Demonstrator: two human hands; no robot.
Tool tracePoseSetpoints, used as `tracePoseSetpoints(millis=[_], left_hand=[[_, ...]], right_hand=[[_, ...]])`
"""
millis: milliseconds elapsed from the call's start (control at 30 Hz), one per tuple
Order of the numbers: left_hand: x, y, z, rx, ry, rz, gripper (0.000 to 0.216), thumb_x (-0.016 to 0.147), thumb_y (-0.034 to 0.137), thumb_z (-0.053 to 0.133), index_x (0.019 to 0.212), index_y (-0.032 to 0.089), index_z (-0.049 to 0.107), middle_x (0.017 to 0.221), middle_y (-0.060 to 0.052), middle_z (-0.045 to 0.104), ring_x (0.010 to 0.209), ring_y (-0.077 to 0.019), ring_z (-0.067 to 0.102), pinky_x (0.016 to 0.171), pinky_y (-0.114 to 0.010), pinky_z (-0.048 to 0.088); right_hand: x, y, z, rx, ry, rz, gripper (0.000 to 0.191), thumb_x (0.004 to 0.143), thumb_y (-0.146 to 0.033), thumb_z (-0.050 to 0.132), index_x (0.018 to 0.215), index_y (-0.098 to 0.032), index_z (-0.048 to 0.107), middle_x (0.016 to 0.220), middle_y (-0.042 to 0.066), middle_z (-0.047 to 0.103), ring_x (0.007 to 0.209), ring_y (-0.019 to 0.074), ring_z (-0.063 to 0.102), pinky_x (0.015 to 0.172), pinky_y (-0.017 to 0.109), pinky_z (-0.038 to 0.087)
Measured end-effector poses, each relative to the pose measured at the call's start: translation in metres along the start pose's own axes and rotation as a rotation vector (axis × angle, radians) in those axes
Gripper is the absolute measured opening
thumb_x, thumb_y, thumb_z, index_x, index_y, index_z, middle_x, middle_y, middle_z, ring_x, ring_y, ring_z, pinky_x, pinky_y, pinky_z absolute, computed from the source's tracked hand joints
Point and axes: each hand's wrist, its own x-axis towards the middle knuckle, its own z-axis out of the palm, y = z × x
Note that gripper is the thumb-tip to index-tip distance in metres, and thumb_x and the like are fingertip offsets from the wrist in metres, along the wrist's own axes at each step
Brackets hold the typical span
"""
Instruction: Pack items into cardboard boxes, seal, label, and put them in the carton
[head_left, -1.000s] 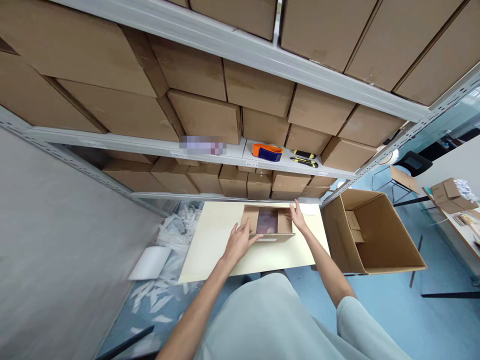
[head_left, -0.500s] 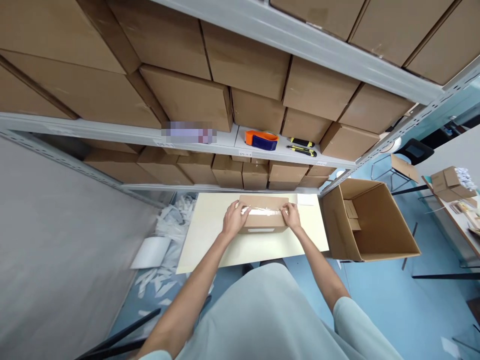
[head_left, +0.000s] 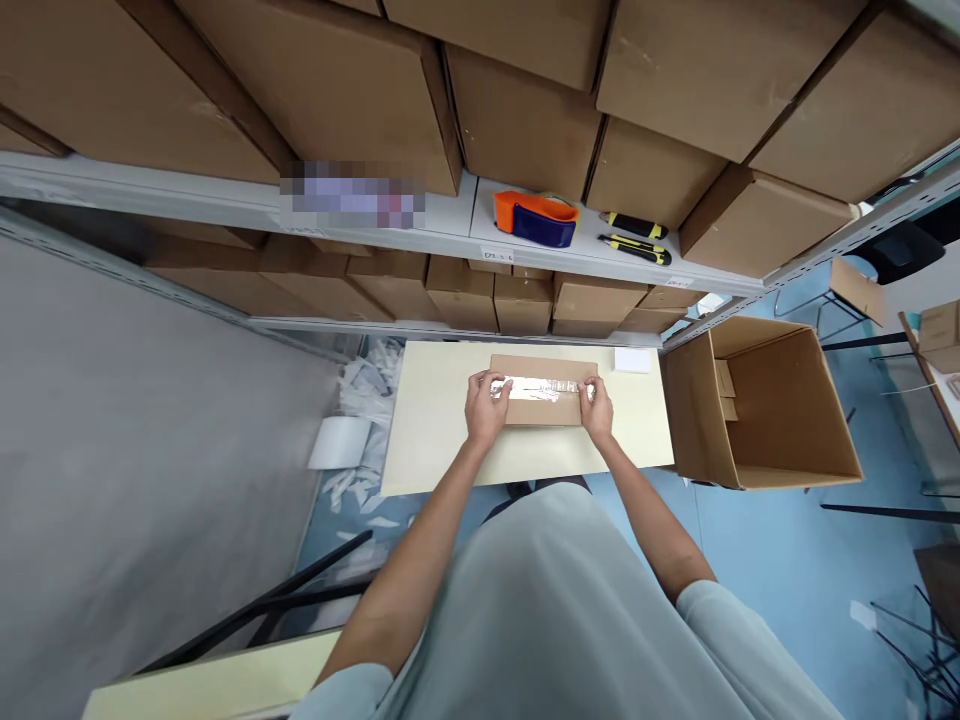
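Note:
A small cardboard box (head_left: 546, 412) lies on the pale yellow tabletop, with a shiny strip of clear tape (head_left: 534, 389) running lengthwise over its top. My left hand (head_left: 487, 408) grips the box's left end, thumb and fingers bent at the end of the tape. At the opposite end, my right hand (head_left: 596, 408) is closed around the right edge, its fingertips on the tape there. Hidden under the hands are the tape's ends and parts of the box's short sides.
The shelf ahead holds stacked cartons (head_left: 525, 120), an orange-and-blue tape dispenser (head_left: 536, 219) and yellow-black utility knives (head_left: 636, 248). A white card (head_left: 632, 360) lies on the table (head_left: 435, 420). A large open carton (head_left: 772, 410) stands right; crumpled white packing material (head_left: 367, 390) is left.
My view has moved closer to the shelf and tilted. The box's front face with its white label no longer shows. Both hands remain at the box's ends.

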Motion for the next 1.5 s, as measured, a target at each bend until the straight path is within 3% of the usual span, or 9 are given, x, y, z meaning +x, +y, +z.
tracePoseSetpoints(millis=[367, 1200, 1500], left_hand=[[-0.0005, -0.0052, 0.0033, 0.019, 0.008, -0.004, 0.018, 0.103, 0.04, 0.066, 0.112, 0.025, 0.069, 0.132, -0.013, 0.063, 0.131, -0.0279, 0.064, 0.109, -0.041, 0.057], [-0.0028, -0.0006, 0.0031, 0.001, 0.016, -0.02, 0.019, 0.103, 0.041, 0.064, 0.112, 0.025, 0.069, 0.131, -0.013, 0.063, 0.127, -0.0283, 0.066, 0.105, -0.041, 0.057], [-0.0032, -0.004, -0.006, -0.008, 0.007, 0.049, 0.026, 0.105, 0.047, 0.056, 0.114, 0.025, 0.068, 0.127, -0.013, 0.063, 0.127, -0.0291, 0.067, 0.111, -0.044, 0.057]], right_hand=[[0.0002, 0.0001, 0.0004, -0.006, -0.003, -0.007, 0.038, 0.109, -0.058, 0.042, 0.122, -0.028, 0.06, 0.133, 0.008, 0.072, 0.108, 0.0278, 0.069, 0.092, 0.036, 0.052], [-0.0016, -0.0037, -0.0024, 0.019, -0.009, 0.018, 0.041, 0.106, -0.06, 0.04, 0.119, -0.028, 0.062, 0.12, 0.008, 0.074, 0.095, 0.0272, 0.067, 0.085, 0.035, 0.051], [-0.0067, -0.0072, 0.0006, 0.066, -0.001, -0.002, 0.045, 0.104, -0.065, 0.039, 0.117, -0.027, 0.062, 0.111, 0.007, 0.076, 0.093, 0.0284, 0.071, 0.087, 0.038, 0.056]])
